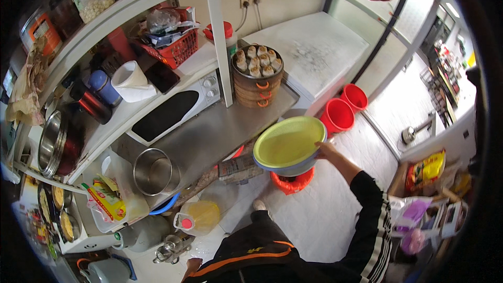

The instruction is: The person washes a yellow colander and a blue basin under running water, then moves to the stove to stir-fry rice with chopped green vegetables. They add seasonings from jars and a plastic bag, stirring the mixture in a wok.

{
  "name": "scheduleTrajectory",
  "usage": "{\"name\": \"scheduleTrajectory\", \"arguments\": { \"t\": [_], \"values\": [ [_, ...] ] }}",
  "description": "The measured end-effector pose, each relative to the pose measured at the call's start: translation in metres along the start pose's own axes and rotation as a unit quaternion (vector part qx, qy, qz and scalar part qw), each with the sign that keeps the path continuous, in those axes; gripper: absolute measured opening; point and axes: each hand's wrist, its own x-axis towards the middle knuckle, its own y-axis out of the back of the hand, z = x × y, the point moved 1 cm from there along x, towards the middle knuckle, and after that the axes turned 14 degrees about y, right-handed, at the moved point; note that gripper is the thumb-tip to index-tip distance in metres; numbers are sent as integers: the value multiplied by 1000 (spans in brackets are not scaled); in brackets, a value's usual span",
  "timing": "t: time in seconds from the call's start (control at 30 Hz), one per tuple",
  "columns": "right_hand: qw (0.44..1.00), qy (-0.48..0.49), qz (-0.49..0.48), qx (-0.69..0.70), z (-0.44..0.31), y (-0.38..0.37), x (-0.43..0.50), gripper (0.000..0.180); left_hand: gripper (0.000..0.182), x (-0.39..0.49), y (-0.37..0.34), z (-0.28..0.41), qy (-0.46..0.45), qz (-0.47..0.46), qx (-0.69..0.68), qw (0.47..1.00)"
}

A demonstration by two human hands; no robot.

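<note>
My right hand (324, 151) grips the right rim of a yellow-green plastic colander (290, 141). The colander sits nested in a pale basin (296, 171) with a blue rim, and both are held up together over the floor. Just below them stands a red bin (291, 187), its opening partly hidden by the basin. Low at my side hangs my left hand (193, 264), close to a metal pot with handles (171, 248) on the floor; its fingers are too small and partly hidden to read.
Stacked bamboo steamers (257, 86) with filled dumplings stand on the steel counter (220, 125), left of a white chest freezer (310, 53). A steel pot (153, 171) is at the counter's near end. Red buckets (337, 116), a yellow oil jug (202, 217) and a gas cylinder (147, 232) occupy the floor.
</note>
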Motion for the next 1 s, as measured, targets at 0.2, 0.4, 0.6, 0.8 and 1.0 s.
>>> {"name": "scheduleTrajectory", "arguments": {
  "t": [0.2, 0.4, 0.6, 0.8, 1.0],
  "values": [
    [1000, -11, -20, 4, -3, -58, 74, 41, 18, -22, -28, 99, 226, -6, -182, 957],
    [991, -62, -97, 74, 20, -50, 125, 42, 25, -32, -46, 142, 384, -95, -139, 908],
    [988, -122, -93, 31, 16, -78, 165, 50, 49, 68, -52, 175, 338, -66, -84, 935],
    [986, -126, -98, 44, 22, -83, 153, 54, 47, 268, 80, 309, 259, 266, -617, 694],
    [982, -140, -100, 79, 29, -72, 133, 52, 83, 317, 89, 324, 414, 331, -511, 676]
  ]
}}
